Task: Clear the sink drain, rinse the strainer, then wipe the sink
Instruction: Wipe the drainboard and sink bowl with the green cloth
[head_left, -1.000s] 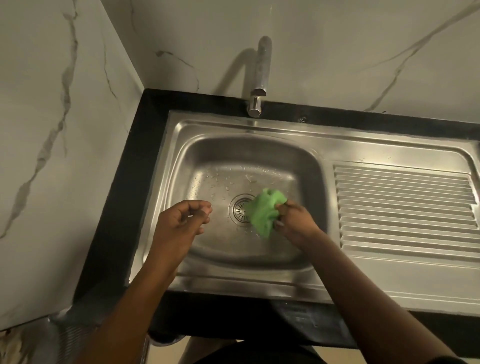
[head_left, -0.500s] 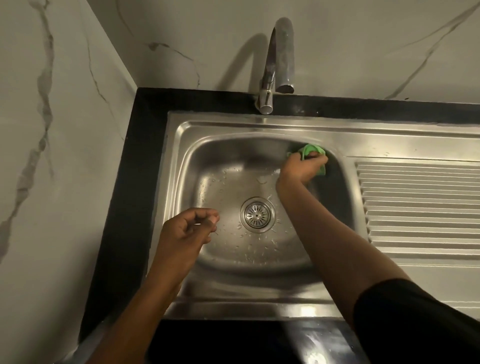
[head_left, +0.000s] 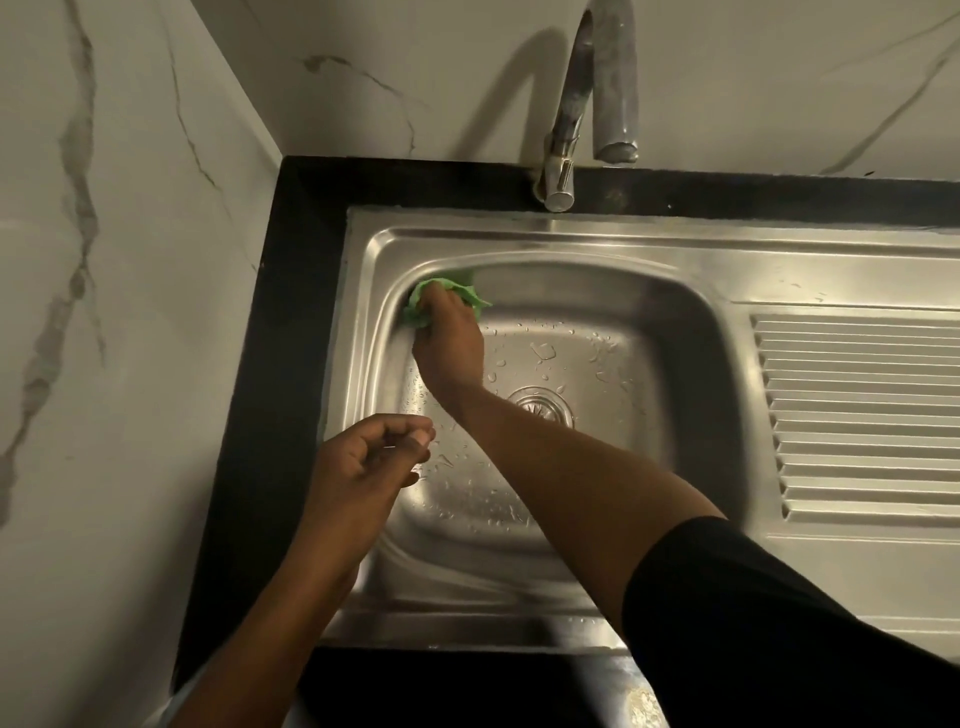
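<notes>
A stainless steel sink (head_left: 649, 291) sits in a black counter, its basin dotted with water drops. The round strainer (head_left: 545, 408) lies in the drain, partly covered by my right forearm. My right hand (head_left: 449, 345) presses a crumpled green cloth (head_left: 423, 304) against the basin's far left corner wall. My left hand (head_left: 371, 462) hovers over the basin's near left side, fingers curled loosely with the thumb touching the fingertips, nothing visible in it.
A curved metal tap (head_left: 597, 98) rises behind the basin at the back edge. A ribbed drainboard (head_left: 857, 415) extends to the right. Marble-patterned walls (head_left: 114, 312) close in the left and back. The black counter (head_left: 275, 395) borders the sink on the left.
My right hand carried the green cloth from beside the drain to the basin's far right corner, then across the back wall to the far left corner. My left hand stayed put.
</notes>
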